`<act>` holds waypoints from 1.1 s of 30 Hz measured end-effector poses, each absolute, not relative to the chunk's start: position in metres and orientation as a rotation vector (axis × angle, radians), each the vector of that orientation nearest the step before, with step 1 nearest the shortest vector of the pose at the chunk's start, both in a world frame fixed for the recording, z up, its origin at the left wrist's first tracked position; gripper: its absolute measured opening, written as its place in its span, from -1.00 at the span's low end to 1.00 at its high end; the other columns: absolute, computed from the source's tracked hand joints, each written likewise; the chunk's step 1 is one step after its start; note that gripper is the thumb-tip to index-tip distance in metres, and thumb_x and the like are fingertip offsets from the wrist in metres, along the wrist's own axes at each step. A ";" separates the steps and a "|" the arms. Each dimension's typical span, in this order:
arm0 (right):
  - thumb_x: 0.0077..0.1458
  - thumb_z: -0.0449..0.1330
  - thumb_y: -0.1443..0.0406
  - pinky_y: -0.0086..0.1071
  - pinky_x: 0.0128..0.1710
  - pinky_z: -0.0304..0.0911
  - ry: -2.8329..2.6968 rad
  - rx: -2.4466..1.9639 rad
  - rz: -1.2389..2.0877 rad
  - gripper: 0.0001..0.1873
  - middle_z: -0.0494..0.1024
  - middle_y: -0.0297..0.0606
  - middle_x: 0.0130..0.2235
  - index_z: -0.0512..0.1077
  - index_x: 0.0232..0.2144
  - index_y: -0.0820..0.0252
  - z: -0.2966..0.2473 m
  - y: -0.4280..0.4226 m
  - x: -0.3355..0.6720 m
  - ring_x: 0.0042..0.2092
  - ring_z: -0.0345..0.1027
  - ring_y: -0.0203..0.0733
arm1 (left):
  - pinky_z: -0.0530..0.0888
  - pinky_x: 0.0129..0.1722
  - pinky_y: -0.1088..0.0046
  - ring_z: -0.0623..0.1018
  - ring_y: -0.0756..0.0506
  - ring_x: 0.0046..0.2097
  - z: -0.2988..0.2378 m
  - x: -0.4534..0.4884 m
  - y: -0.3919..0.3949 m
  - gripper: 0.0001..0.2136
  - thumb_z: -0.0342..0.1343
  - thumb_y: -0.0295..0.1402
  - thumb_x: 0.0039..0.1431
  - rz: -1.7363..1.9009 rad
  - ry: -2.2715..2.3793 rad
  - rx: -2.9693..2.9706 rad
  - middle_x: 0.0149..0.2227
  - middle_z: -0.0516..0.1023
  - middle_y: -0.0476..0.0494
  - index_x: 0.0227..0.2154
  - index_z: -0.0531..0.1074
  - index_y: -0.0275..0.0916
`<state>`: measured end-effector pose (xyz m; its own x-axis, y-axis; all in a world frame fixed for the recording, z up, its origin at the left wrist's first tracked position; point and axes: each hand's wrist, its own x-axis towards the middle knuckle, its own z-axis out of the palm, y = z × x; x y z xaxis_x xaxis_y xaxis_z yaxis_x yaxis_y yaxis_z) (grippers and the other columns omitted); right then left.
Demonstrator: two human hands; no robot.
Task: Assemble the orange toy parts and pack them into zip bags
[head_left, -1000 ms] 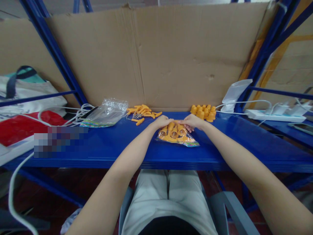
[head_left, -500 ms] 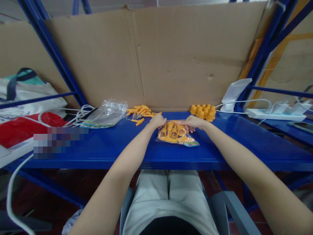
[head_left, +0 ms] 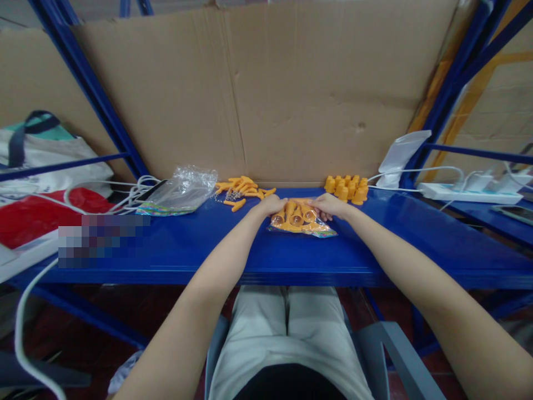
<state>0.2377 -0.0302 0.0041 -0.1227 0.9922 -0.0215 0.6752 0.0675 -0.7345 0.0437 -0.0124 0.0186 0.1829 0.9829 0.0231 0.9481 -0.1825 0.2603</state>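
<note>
A clear plastic bag point(head_left: 300, 226) holding several orange plastic pieces with cup-shaped ends lies on the blue table, its colourful printed edge towards me. At its far left corner, my left hand point(head_left: 275, 205) grips the plastic with closed fingers. My right hand point(head_left: 331, 207) is closed on the far right corner, some fingers curled beside the bag. Left of the bag, behind my left hand, lies a heap of orange handle-like pieces point(head_left: 245, 187) with thin chains. Orange cups point(head_left: 347, 188) stand in a cluster beyond my right hand.
Flat clear bags point(head_left: 179, 191) lie at the back left near white cables point(head_left: 144, 189) and a red bag point(head_left: 50, 214). A cardboard sheet point(head_left: 291, 100) walls off the back. On the right sit a white power strip point(head_left: 466, 193) and a phone point(head_left: 516, 213).
The bag has shifted slightly away from me and lies a little flatter, its near edge farther back. Both hands keep hold of its far corners.
</note>
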 end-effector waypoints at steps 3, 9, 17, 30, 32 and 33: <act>0.22 0.04 0.26 -0.46 -0.61 0.08 -2.017 -1.686 0.531 -0.51 0.30 -0.36 -0.74 0.22 -0.75 0.16 0.003 -0.023 0.242 -0.71 0.12 -0.38 | 0.44 -0.19 0.44 0.61 -0.19 -0.18 0.015 0.041 -0.007 -0.56 -0.16 -0.23 0.33 0.363 1.876 2.364 -0.22 0.63 -0.36 -0.29 0.58 -0.43; 0.11 0.11 0.21 -0.39 -0.44 0.09 -2.037 -1.599 -0.126 -0.62 0.41 -0.26 -0.59 0.20 -0.70 0.13 0.005 -0.015 0.249 -0.44 0.33 -0.19 | 0.41 -0.14 0.38 0.57 -0.17 -0.17 0.010 0.036 0.000 -0.69 -0.05 -0.29 0.25 0.738 1.928 2.423 -0.30 0.62 -0.26 -0.45 0.55 -0.28; 0.08 0.09 0.26 -0.15 -0.07 0.26 -1.918 -1.175 -0.340 -0.84 0.52 -0.04 -0.17 0.39 -0.29 0.19 -0.005 -0.005 0.247 -0.08 0.37 0.01 | 0.30 0.14 0.22 0.48 -0.15 0.05 0.005 0.046 0.000 -0.77 0.00 -0.38 0.22 1.035 1.643 2.591 -0.04 0.56 -0.16 -0.10 0.45 -0.22; 0.10 0.08 0.40 -0.24 0.05 0.30 -2.153 -1.354 -0.073 -0.57 0.53 -0.06 0.03 0.45 0.03 0.28 -0.007 -0.008 0.241 -0.01 0.43 -0.06 | 0.28 0.19 0.38 0.42 -0.13 0.17 -0.001 0.049 0.005 -0.54 0.00 -0.44 0.16 0.683 1.595 2.643 0.16 0.44 -0.20 0.16 0.34 -0.30; 0.09 0.10 0.41 -0.20 0.08 0.27 -2.169 -1.407 -0.102 -0.57 0.53 -0.06 0.04 0.47 0.02 0.27 -0.007 -0.009 0.241 0.04 0.40 -0.02 | 0.24 0.22 0.38 0.40 -0.13 0.18 0.000 0.050 0.004 -0.57 -0.03 -0.41 0.20 0.591 1.649 2.641 0.16 0.45 -0.18 0.13 0.38 -0.28; 0.09 0.10 0.40 -0.18 0.10 0.26 -2.163 -1.438 -0.112 -0.57 0.52 -0.05 0.05 0.47 0.02 0.27 -0.006 -0.009 0.241 0.07 0.38 0.01 | 0.24 0.22 0.38 0.41 -0.13 0.18 0.001 0.050 0.003 -0.58 -0.04 -0.39 0.22 0.566 1.675 2.631 0.15 0.46 -0.17 0.13 0.39 -0.27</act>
